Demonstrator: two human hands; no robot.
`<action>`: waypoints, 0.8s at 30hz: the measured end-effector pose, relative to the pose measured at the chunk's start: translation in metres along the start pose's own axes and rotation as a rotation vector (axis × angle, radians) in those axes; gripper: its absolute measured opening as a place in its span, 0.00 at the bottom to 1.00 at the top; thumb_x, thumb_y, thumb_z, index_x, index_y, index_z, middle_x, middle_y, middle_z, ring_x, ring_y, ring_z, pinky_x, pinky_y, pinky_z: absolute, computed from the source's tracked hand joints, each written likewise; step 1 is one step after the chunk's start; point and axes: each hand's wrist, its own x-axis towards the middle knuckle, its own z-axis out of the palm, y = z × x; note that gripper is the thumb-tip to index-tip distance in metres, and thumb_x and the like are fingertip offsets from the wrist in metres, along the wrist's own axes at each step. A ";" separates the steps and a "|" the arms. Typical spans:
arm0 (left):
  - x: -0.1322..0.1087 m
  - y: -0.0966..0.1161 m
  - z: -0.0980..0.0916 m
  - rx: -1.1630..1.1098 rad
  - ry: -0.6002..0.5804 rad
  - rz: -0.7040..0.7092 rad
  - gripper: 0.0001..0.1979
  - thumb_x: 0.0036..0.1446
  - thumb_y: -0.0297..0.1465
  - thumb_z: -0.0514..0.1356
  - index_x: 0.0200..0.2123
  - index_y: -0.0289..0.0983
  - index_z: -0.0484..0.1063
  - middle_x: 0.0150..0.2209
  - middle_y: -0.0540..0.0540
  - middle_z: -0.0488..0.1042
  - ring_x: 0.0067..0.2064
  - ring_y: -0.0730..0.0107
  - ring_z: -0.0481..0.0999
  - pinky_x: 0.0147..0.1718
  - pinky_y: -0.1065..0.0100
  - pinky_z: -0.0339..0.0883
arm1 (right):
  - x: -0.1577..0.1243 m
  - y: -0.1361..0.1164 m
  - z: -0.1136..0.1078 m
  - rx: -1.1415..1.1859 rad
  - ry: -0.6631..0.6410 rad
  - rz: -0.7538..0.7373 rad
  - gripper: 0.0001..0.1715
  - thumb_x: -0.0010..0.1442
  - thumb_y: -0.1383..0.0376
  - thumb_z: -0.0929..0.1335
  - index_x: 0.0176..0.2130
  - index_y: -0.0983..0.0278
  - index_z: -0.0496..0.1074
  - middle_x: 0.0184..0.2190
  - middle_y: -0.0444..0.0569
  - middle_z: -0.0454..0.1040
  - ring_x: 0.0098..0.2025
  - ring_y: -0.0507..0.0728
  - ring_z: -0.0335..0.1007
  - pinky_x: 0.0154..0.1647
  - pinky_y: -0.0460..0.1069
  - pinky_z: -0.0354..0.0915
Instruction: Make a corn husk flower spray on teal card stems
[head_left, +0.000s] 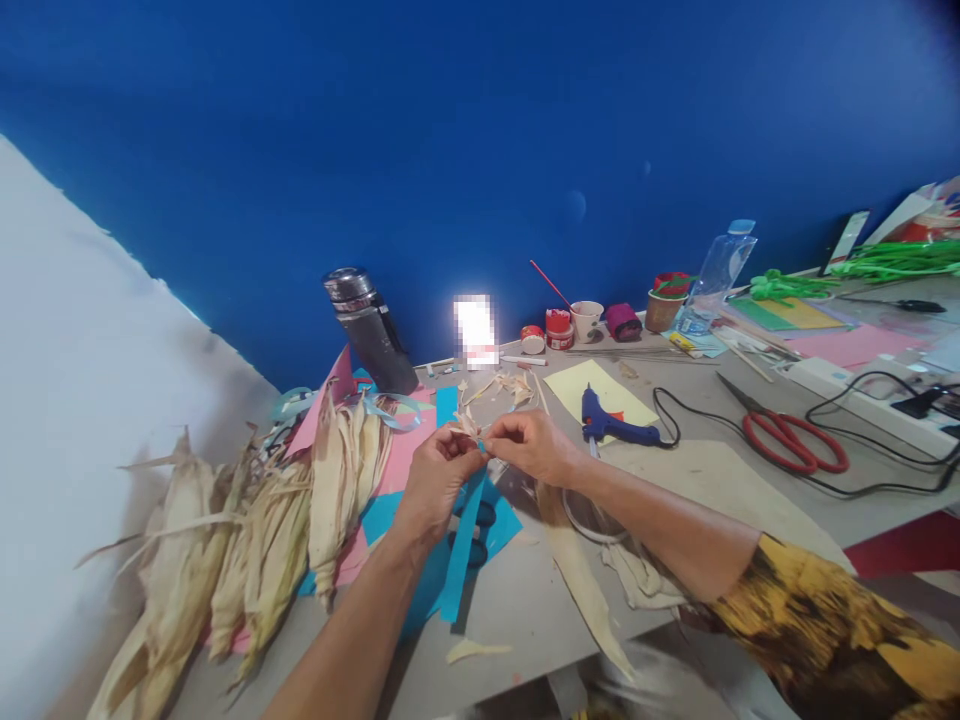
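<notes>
My left hand (439, 475) is closed, its thumb and fingers pinching a small pale bundle of corn husk (466, 426). A narrow blue paper strip (462, 565) hangs down from the fingers, its top end at the bundle's base. Close beside it on the right, my right hand (536, 447) is also closed, thumb and fingertips pinched at the strip's upper end. Just what lies between the right fingertips is partly hidden. Beneath the hands are dark-handled scissors (480, 550) on blue paper (504, 515). A long dried husk (581, 590) lies under my right forearm.
Dried corn husks (172, 570) are heaped on the left, near a dark flask (371, 330). To the right are a blue glue gun (611, 420) on yellow paper, red-handled scissors (795, 440), a power strip (877, 405) and trailing cords. Paint pots (559, 328) and a plastic bottle (716, 280) stand along the wall.
</notes>
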 end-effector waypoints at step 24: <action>-0.003 0.002 0.005 -0.162 0.013 -0.023 0.12 0.47 0.37 0.67 0.29 0.36 0.70 0.22 0.54 0.68 0.23 0.78 0.63 0.25 0.74 0.56 | -0.006 -0.003 0.005 -0.055 0.031 -0.061 0.13 0.58 0.62 0.66 0.26 0.66 0.75 0.21 0.43 0.72 0.22 0.49 0.60 0.24 0.43 0.55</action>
